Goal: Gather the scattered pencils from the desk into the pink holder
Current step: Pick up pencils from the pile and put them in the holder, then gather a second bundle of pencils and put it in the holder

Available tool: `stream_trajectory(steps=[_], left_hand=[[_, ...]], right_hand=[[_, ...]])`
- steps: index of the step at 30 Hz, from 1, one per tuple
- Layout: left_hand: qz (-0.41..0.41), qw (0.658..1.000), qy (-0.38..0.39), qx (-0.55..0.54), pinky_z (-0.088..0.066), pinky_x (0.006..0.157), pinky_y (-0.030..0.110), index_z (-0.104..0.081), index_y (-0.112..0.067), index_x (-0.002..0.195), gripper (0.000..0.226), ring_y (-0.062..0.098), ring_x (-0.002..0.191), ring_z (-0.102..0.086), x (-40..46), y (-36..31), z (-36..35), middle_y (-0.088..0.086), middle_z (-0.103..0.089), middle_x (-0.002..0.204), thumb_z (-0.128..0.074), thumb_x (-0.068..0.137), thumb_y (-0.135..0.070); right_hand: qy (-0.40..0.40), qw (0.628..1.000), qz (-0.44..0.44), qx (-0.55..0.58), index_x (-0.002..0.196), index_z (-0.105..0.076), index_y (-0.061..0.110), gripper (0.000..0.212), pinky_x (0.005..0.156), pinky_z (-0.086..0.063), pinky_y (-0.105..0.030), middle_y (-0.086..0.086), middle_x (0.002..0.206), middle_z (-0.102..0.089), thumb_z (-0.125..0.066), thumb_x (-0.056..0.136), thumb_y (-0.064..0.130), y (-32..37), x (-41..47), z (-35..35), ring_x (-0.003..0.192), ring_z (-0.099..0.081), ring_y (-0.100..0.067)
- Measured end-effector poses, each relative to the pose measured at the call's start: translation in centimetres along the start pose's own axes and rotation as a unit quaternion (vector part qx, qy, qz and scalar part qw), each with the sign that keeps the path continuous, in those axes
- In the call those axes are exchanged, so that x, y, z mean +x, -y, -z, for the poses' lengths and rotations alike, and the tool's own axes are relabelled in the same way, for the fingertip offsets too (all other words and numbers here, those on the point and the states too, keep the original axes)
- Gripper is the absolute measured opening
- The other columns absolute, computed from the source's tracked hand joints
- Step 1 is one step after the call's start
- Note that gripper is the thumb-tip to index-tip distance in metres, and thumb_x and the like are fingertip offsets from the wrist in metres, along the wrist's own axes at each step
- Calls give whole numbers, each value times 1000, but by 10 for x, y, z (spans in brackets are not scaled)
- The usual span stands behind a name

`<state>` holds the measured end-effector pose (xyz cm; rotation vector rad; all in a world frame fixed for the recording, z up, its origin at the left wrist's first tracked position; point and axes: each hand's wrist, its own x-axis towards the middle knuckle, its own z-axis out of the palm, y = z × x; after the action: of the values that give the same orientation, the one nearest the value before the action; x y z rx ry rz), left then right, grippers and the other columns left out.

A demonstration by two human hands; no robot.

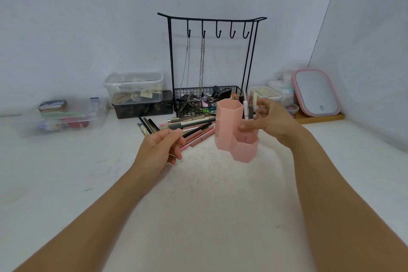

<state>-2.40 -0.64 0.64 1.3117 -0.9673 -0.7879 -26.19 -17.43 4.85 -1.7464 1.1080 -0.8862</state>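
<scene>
My right hand (272,122) grips the pink holder (229,123), a cluster of hexagonal cups, and holds it tilted above the white desk. A few white and dark pencils (248,109) stand in its back cup. My left hand (160,146) pinches a dark pencil (196,130) near its end, the tip pointing toward the holder. Behind it, a pile of scattered pencils (187,122), brown, pink, black and grey, lies on the desk.
A black wire jewellery stand (212,22) with a filled basket stands behind the pile. Clear and dark storage boxes (136,93) sit back left, another clear box (66,115) far left. A pink mirror (314,93) on a wooden tray leans back right.
</scene>
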Motion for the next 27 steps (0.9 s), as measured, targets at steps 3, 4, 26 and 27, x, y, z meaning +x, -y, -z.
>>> stream_trajectory(steps=[3, 4, 26, 27], left_hand=[[-4, 1000, 2, 5, -47, 54, 26, -71, -6, 80, 33, 16, 57, -56, 1, 1, 1, 10, -59, 61, -55, 103, -23], [-5, 1000, 2, 5, -47, 54, 26, -71, -5, 80, 33, 16, 57, -56, 1, 1, 1, 11, -59, 61, -55, 103, -24], [-30, 990, -131, 52, -44, 55, 23, -71, -2, 81, 33, 14, 53, -49, 13, 5, 14, 11, -54, 59, -61, 101, -27], [-28, 987, -148, 61, -44, 57, 26, -71, -3, 81, 33, 15, 54, -49, 15, 7, 17, 10, -55, 59, -61, 100, -28]], right_hand=[[3, 999, -16, 52, 141, -50, 18, 99, 101, -44, -36, 1, 132, -57, -97, 54, 15, -4, 1, 3, 123, -53, -18], [9, 998, -14, 62, 144, -47, 20, 104, 103, -44, -38, -1, 137, -55, -97, 53, 16, -3, 2, 4, 125, -52, -20], [65, 859, 119, -493, 89, -59, 17, 26, 60, -45, -29, 5, 79, -56, -71, 87, 40, 33, -36, -96, 75, -57, -17], [56, 865, 110, -486, 91, -59, 17, 27, 61, -47, -30, 5, 78, -55, -70, 87, 42, 29, -34, -96, 73, -56, -16]])
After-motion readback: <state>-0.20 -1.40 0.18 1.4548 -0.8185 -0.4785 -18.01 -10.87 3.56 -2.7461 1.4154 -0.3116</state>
